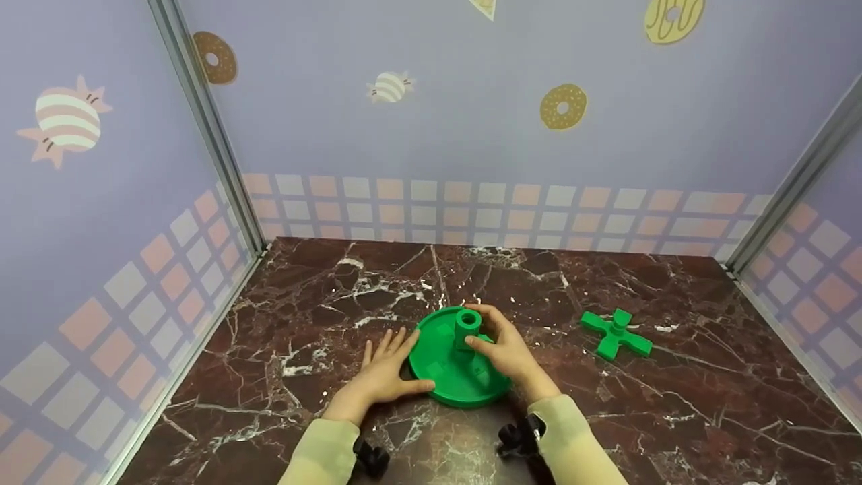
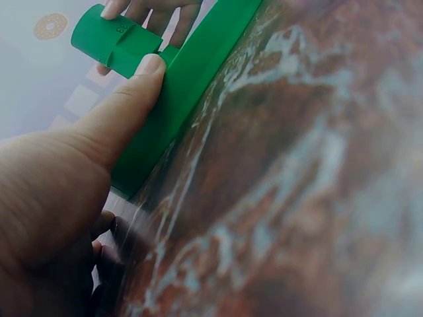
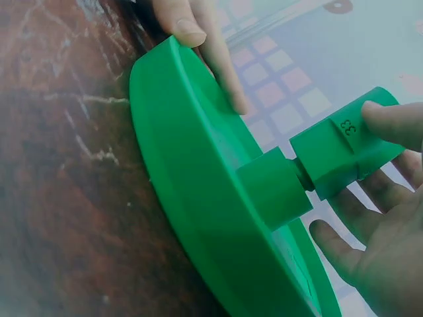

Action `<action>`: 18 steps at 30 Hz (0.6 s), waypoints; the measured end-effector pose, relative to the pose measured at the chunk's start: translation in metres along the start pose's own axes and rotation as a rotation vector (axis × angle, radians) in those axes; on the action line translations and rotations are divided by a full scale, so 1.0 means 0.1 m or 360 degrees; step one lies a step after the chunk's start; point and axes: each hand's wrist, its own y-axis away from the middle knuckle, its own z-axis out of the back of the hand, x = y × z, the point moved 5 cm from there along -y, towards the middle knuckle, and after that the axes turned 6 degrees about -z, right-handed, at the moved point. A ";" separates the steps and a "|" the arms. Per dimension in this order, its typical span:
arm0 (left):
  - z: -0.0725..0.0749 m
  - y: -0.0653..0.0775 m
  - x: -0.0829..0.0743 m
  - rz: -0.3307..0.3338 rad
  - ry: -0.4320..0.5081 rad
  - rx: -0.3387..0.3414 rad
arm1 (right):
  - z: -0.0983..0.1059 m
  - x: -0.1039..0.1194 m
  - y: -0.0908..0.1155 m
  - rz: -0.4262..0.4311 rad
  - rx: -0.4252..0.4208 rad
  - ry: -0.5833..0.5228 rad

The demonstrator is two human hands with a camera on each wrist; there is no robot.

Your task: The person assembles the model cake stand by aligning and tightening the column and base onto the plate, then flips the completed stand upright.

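Observation:
A round green dish (image 1: 438,385) with a raised rim lies on the table. A green hollow cylinder (image 3: 340,148), marked 33, stands above a short green post (image 3: 274,188) in the dish; a narrow neck shows between them. My right hand (image 1: 510,355) pinches the cylinder between thumb and fingers. At the dish's left side, my left hand (image 1: 382,376) rests against the rim with fingers spread and straight, its thumb (image 2: 125,109) touching the rim. To the right of both hands lies a green cross-shaped piece (image 1: 616,335) with a central peg, untouched.
The dark red marbled table (image 1: 323,269) has white veins. Lilac panels with printed sweets and a checked band enclose it at the back (image 1: 458,128), left (image 1: 128,215) and right (image 1: 832,222), joined by metal corner posts. Black straps with small devices (image 1: 372,458) sit at both wrists.

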 end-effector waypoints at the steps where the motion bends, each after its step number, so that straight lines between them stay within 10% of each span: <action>1: 0.00 0.00 0.00 0.0000 0.0003 -0.0001 | 0.00 0.00 0.00 -0.0001 -0.0016 0.0020; 18: 0.01 0.01 0.00 -0.0004 0.0001 0.0002 | -0.02 -0.02 0.01 -0.0051 -0.0282 0.0123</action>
